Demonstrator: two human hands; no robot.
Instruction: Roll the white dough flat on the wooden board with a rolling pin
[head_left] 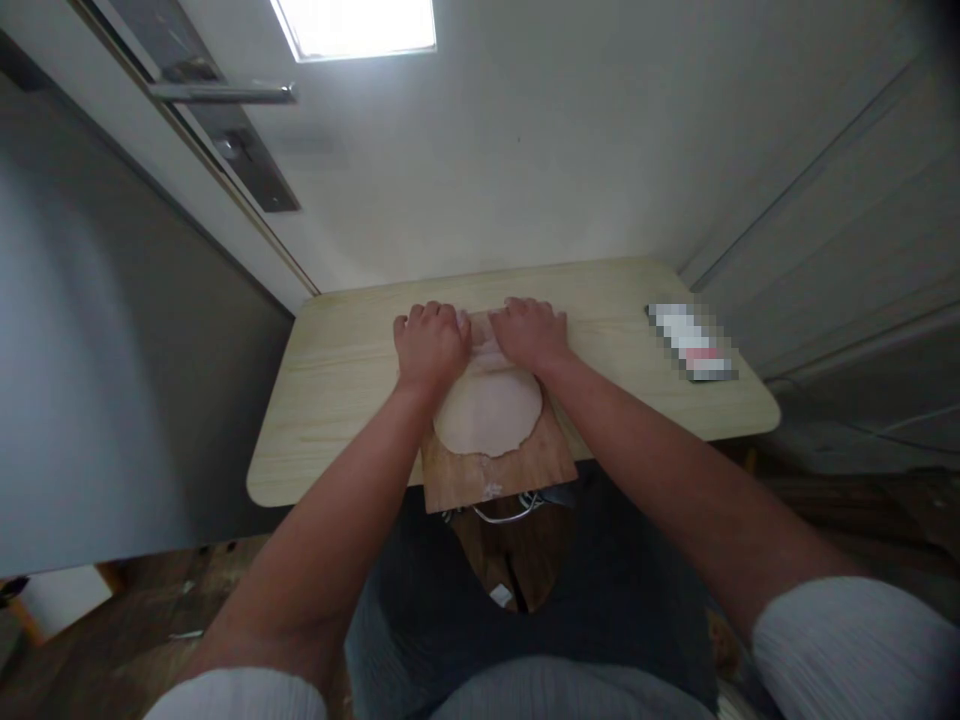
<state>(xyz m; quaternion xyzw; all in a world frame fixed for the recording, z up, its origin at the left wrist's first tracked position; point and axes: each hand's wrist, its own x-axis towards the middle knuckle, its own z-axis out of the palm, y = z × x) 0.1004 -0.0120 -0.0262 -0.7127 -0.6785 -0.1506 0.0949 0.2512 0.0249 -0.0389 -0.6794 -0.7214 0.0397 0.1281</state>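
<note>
A thin, pale, roughly round dough sheet [489,412] lies on a wooden board [499,478], whose near end juts past the table's front edge. My left hand [433,343] is at the far left of the dough, fingers curled and thumb turned inward. Opposite it, my right hand [531,332] curls over the far right part. Between the hands the dough's far edge looks creased and gathered. My fingertips are mostly hidden under the hands, but both appear closed on that far edge.
The board rests on a light wooden table [330,400] against a white door with a metal handle [225,93]. A pixelated flat object [691,343] lies on the table at right. A grey panel [97,350] stands at left. My legs are below the table edge.
</note>
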